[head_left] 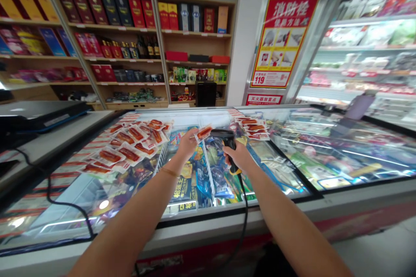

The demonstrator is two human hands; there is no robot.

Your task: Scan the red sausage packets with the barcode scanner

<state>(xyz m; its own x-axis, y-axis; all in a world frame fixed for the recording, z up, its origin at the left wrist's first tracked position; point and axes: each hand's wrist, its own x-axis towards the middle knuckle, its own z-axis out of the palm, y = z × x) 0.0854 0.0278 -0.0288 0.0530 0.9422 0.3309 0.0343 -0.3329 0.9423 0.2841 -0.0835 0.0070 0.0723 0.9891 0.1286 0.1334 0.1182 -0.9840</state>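
Pinched in my left hand point(187, 143) is a small clear packet of reddish-brown sausage point(204, 132), held above the glass top of a chest freezer. My right hand point(238, 156) wraps round the handle of a black and yellow barcode scanner point(229, 140), whose head faces the packet from close by. A cable point(244, 207) hangs from its grip. Many similar packets lie in an overlapping pile point(130, 140) on the glass to the left. A smaller pile point(255, 128) lies to the right, beyond the scanner.
Frozen bags fill the chest freezer point(240, 211) under its glass. A loose black cable point(65, 202) crosses the left side, near a dark flat device point(42, 114). A purple bottle point(360, 104) stands at the far right. Shelves of boxes point(113, 8) line the back wall.
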